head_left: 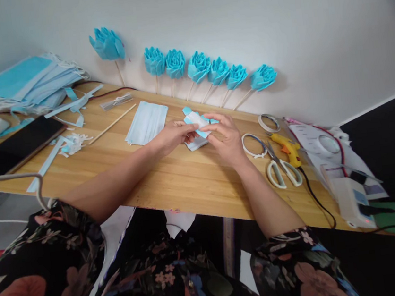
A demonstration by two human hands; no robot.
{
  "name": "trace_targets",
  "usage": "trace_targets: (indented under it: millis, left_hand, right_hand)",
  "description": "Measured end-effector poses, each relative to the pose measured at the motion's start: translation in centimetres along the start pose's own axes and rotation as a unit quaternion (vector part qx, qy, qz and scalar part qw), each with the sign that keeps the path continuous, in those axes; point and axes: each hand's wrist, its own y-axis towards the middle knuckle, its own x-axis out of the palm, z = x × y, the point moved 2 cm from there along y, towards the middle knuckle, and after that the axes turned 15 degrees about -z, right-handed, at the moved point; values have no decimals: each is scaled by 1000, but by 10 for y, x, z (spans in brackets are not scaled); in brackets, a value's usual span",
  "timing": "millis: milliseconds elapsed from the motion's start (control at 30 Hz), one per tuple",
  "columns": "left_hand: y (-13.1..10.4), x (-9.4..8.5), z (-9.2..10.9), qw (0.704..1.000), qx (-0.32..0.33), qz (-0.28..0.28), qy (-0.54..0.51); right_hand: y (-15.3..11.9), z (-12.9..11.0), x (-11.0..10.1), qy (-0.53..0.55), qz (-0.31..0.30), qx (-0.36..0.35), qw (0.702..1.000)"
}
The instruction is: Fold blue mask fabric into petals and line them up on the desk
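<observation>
Both hands work above the middle of the wooden worktop [172,179], nearer its back edge than its front. The thumb and fingers of the left hand [173,135] grasp the left side of a pale blue-and-white sheet piece [196,121]; those of the right hand [227,137] pinch its right side. The piece is raised over a small white-and-blue stack [197,144], partly hidden. A pleated sheet [147,122] lies flat to the left of the hands; blue flowers [198,67] on sticks lean against the wall along the back edge.

Risks, in my judgement: uneven pull between the two pinches could crease or tear the thin material. A low wrist could drag the stack out of line. Toward the right edge, open scissors [281,167] lie just beside a yellow glue gun [288,148]; a careless reach could meet blade or nozzle, whose heat cannot be told. The gun's black cord [319,200] loops to the front edge, where a snagging sleeve could pull it.
</observation>
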Motion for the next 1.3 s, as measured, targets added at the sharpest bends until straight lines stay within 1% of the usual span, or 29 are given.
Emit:
trace_targets:
  millis: [133, 233, 333, 433, 533, 633, 867, 1100, 1200, 1300]
  left_hand:
    - [2, -2, -2, 998, -5, 33, 60]
    - [2, -3, -3, 995, 0, 42, 89]
    - [2, -3, -3, 994, 6, 35, 104]
    - [1, -1, -3, 993, 13, 14, 117]
    - [0, 0, -1, 991, 14, -2, 132]
    - [0, 1, -1, 990, 12, -2, 139]
    - [0, 0, -2, 987, 11, 6, 158]
    - [-1, 1, 1, 986, 9, 28, 167]
    - [-1, 0, 1, 985, 12, 47, 167]
    - [0, -1, 1, 984, 16, 60, 168]
  right_hand:
    - [0, 3, 1, 20, -1, 30, 999]
    - [0, 4, 2, 37, 3, 49, 998]
    - [1, 6, 4, 73, 16, 67, 995]
    - [1, 9, 7, 127, 28, 99, 987]
    - [1, 11, 9, 171, 25, 140, 975]
    - [1, 9, 10, 188, 27, 168, 967]
    - [1, 5, 10, 199, 40, 177, 963]
    - [0, 10, 13, 217, 61, 185, 957]
    - [0, 12, 16, 243, 59, 186, 950]
    - [1, 14, 19, 298, 44, 172, 938]
